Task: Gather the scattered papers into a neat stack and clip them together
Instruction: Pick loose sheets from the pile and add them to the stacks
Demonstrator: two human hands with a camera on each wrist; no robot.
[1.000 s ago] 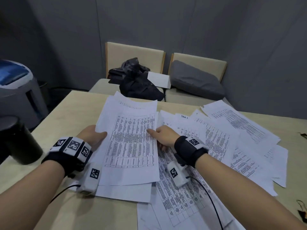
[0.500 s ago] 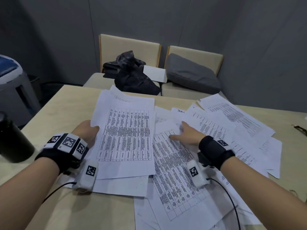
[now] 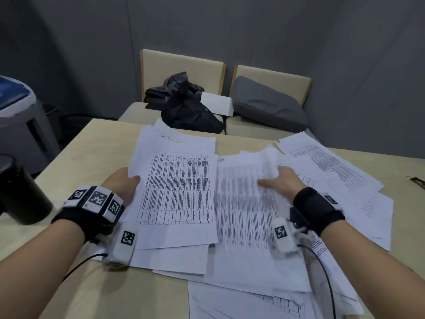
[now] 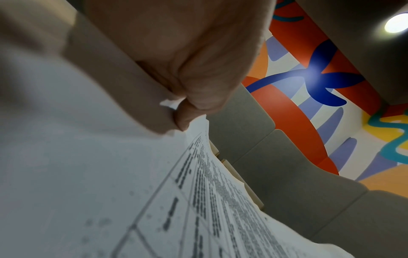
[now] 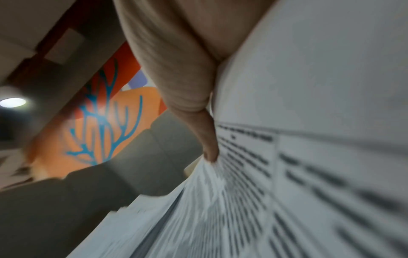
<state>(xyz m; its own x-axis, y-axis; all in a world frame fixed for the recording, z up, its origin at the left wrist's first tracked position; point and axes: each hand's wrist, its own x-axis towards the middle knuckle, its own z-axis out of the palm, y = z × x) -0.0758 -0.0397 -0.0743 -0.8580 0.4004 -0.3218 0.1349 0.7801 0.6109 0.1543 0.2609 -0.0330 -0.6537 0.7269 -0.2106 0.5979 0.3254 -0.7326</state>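
Several printed white papers lie scattered over the beige table [image 3: 92, 153]. My left hand [image 3: 124, 185] grips the left edge of a small pile of sheets [image 3: 177, 192] whose top page shows a table. In the left wrist view the thumb and fingers [image 4: 198, 97] pinch that pile's edge [image 4: 189, 174]. My right hand [image 3: 282, 183] holds a blurred sheet [image 3: 243, 203] in the middle, thumb on top, with its right edge curled up. In the right wrist view the thumb [image 5: 207, 139] presses on that sheet [image 5: 287, 174]. More loose sheets [image 3: 333, 166] spread out to the right.
A black cylinder [image 3: 20, 192] stands at the table's left edge, with a grey and blue appliance [image 3: 18, 116] behind it. Beyond the table, two chairs [image 3: 181, 65] hold dark cloth [image 3: 188, 107] and a grey cushion [image 3: 266, 102]. A small dark object [image 3: 416, 179] lies at the far right.
My right hand left the pile, slid right onto the middle sheets, then took hold of one and raised its edge. My left hand has kept its hold on the pile.
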